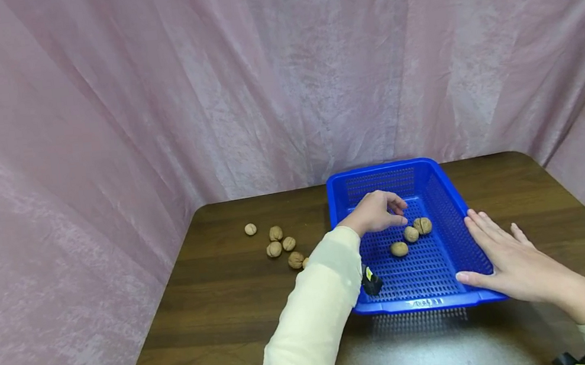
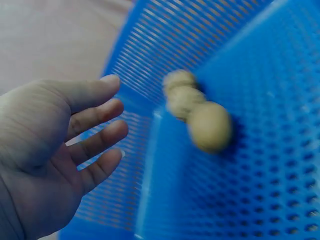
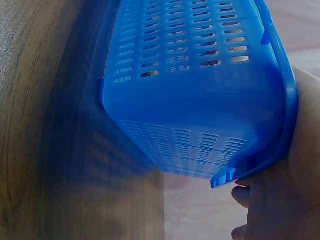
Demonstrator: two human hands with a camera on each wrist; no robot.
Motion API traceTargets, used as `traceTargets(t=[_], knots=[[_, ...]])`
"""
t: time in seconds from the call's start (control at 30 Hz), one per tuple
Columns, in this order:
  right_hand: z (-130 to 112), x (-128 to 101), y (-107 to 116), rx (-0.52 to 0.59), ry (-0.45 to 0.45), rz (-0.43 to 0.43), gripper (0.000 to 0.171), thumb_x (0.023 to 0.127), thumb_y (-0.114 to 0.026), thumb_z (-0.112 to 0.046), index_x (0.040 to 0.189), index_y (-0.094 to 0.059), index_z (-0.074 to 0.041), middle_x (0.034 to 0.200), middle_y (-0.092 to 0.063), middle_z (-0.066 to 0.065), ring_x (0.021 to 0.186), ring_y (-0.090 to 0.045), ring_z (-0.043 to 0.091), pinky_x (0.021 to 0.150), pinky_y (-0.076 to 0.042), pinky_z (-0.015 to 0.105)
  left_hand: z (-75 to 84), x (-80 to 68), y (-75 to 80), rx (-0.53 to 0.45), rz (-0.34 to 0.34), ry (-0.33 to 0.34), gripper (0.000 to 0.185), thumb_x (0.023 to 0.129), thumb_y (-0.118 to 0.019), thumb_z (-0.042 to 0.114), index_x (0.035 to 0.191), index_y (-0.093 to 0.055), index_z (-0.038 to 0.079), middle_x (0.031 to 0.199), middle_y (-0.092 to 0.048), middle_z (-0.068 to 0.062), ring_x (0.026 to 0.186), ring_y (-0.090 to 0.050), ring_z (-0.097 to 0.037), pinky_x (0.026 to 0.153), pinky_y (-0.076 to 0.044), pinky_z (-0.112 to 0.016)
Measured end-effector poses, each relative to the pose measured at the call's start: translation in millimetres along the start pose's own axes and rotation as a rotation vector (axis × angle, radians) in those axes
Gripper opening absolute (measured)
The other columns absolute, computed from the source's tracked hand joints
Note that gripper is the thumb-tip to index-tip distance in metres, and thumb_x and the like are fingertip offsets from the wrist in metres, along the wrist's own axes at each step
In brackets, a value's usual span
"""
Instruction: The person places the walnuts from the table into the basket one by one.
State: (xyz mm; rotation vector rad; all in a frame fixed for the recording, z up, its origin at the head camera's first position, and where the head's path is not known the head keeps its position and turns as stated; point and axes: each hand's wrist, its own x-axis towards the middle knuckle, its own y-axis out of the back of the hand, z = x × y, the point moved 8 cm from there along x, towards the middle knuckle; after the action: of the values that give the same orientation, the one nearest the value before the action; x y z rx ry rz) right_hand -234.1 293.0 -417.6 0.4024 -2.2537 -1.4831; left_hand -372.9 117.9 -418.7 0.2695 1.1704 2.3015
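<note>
Head view: the blue basket (image 1: 420, 276) holds three walnuts (image 1: 411, 234); more walnuts (image 1: 274, 249) lie on the bench (image 1: 215, 309). The left hand (image 1: 376, 213), fingers loosely parted, hovers empty over the basket; the right hand's (image 1: 521, 265) straight fingers touch its rim.

Pink draped curtain (image 1: 260, 79) spans 9 o'clock through 12 to 3; dark wood-grain table (image 1: 221, 321) occupies 6 o'clock, reflecting light at 5 o'clock
</note>
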Motion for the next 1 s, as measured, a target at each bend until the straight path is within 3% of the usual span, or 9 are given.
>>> traceTargets(t=[0.23,0.33,0.43,0.57,0.7,0.83,1.0], knots=[[1,2,2,0.003,-0.008,-0.008,0.101,0.086,-0.065,-0.054,0.152,-0.014,0.003,0.159,-0.006,0.019,0.146,0.008,0.024,0.107,0.014,0.063,32.5,-19.8,42.9,-0.053,0.03,-0.093,0.03,0.086,-0.074,0.028,0.114,-0.068,0.018,0.097,-0.066,0.01,0.088,-0.059,-0.002,0.075,-0.047,-0.014],[2,3,2,0.007,-0.014,-0.015,0.102,0.086,-0.065,-0.055,0.152,-0.014,0.003,0.159,-0.007,0.02,0.146,0.008,0.025,0.107,0.012,0.064,35.1,-34.4,62.9,-0.041,0.056,-0.126,0.032,0.087,-0.073,0.029,0.116,-0.067,0.017,0.101,-0.067,0.008,0.089,-0.059,-0.001,0.079,-0.045,-0.014],[3,5,3,0.013,-0.02,-0.019,0.102,0.085,-0.065,-0.055,0.152,-0.014,0.003,0.159,-0.007,0.02,0.146,0.008,0.025,0.107,0.012,0.064,28.1,-50.6,84.0,-0.044,0.104,-0.132,0.033,0.086,-0.074,0.029,0.116,-0.067,0.017,0.102,-0.067,0.009,0.09,-0.059,-0.001,0.081,-0.047,-0.017],[4,6,4,0.013,-0.024,-0.01,0.103,0.084,-0.066,-0.055,0.152,-0.014,0.002,0.159,-0.009,0.019,0.146,0.006,0.023,0.108,0.012,0.062,4.7,-72.6,108.9,-0.084,0.181,-0.111,0.032,0.086,-0.074,0.027,0.115,-0.067,0.015,0.1,-0.066,0.007,0.089,-0.06,-0.007,0.076,-0.05,-0.023],[3,7,3,0.01,-0.014,-0.01,0.102,0.085,-0.065,-0.056,0.152,-0.013,0.003,0.158,-0.009,0.02,0.146,0.006,0.025,0.108,0.013,0.062,-31.0,-95.7,123.5,-0.118,0.239,-0.049,0.032,0.087,-0.074,0.027,0.115,-0.067,0.015,0.099,-0.066,0.006,0.087,-0.062,-0.011,0.072,-0.052,-0.025],[4,8,0,0.013,-0.019,-0.021,0.103,0.085,-0.064,-0.056,0.152,-0.013,0.003,0.158,-0.008,0.02,0.146,0.007,0.025,0.107,0.013,0.062,-69.3,-119.8,127.5,-0.127,0.272,0.039,0.031,0.087,-0.073,0.026,0.115,-0.067,0.015,0.102,-0.068,0.001,0.089,-0.063,-0.014,0.074,-0.053,-0.028],[2,9,1,0.017,-0.018,-0.027,0.103,0.085,-0.065,-0.056,0.152,-0.013,0.003,0.158,-0.008,0.021,0.146,0.007,0.025,0.107,0.012,0.063,-113.9,-147.5,119.3,-0.155,0.302,0.119,0.03,0.087,-0.073,0.023,0.114,-0.067,0.013,0.104,-0.068,-0.003,0.09,-0.063,-0.014,0.078,-0.052,-0.03]])
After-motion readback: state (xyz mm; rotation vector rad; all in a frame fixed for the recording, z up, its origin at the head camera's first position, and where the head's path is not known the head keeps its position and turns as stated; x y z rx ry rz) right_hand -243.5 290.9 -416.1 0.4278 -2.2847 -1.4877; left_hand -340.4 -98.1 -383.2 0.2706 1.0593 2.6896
